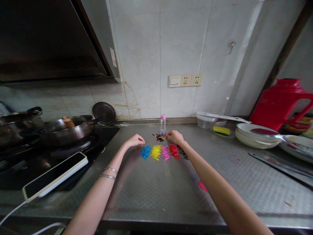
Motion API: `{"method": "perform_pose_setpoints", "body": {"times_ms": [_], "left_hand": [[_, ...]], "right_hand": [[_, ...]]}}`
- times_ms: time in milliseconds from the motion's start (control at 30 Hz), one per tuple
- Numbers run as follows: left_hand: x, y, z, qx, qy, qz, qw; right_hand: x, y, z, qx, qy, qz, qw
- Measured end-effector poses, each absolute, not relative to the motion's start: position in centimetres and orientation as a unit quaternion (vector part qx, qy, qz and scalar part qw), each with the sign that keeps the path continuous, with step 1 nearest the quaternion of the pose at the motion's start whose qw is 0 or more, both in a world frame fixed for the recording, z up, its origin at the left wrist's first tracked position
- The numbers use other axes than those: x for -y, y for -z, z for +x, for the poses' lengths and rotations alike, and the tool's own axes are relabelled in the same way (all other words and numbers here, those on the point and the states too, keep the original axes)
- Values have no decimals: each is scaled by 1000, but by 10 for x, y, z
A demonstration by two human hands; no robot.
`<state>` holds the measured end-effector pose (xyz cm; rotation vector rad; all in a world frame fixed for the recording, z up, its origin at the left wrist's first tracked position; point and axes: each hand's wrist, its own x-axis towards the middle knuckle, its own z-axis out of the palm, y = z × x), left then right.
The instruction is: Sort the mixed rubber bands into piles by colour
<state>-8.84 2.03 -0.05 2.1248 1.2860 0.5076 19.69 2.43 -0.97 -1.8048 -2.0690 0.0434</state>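
My left hand [135, 140] is just left of a blue pile [145, 152] of small pieces that look like rubber bands, its fingers curled together. Whatever they may hold is too small to see. My right hand [176, 137] reaches the right edge of a mixed-colour pile [160, 136] of the same pieces, fingers pinched; their tips are partly hidden. In a row nearer me lie a yellow pile [156, 152], a pink pile [166, 153], a red pile [174, 152] and a black pile [183, 152], the last partly behind my right forearm. A clear bottle with a pink cap [163, 123] stands behind the mixed pile.
Pans [67, 132] sit on the stove at left, with a phone [56, 174] and cable before them. At right are stacked bowls [256, 138], a yellow sponge [221, 131], a knife [281, 164] and a red thermos [278, 104]. A pink object [202, 186] shows beside my right forearm.
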Motion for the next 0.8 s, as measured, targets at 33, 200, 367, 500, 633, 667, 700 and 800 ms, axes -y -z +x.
{"method": "perform_pose_setpoints", "body": {"times_ms": [33, 200, 367, 500, 633, 667, 700, 800], "left_hand": [[-20, 0, -88, -486, -191, 799, 298], [-15, -3, -86, -490, -190, 797, 298], [-12, -3, -84, -501, -195, 786, 305], [-10, -5, -83, -510, -208, 774, 312], [-8, -6, -81, -513, -216, 769, 314], [-8, -6, -81, -512, -216, 769, 316], [-8, -5, -80, -511, -215, 769, 318], [-9, -3, -77, -507, -210, 770, 326]], "right_hand": [[-25, 10, 198, 737, -22, -643, 209], [-27, 8, 206, 728, -68, -629, 264], [-29, 5, 211, 724, -109, -595, 333], [-29, 4, 218, 720, -111, -575, 373], [-21, 6, 232, 718, -103, -569, 387], [-18, 7, 237, 718, -102, -572, 384], [-14, 9, 242, 718, -101, -577, 377], [-3, 13, 258, 729, -93, -589, 336]]}}
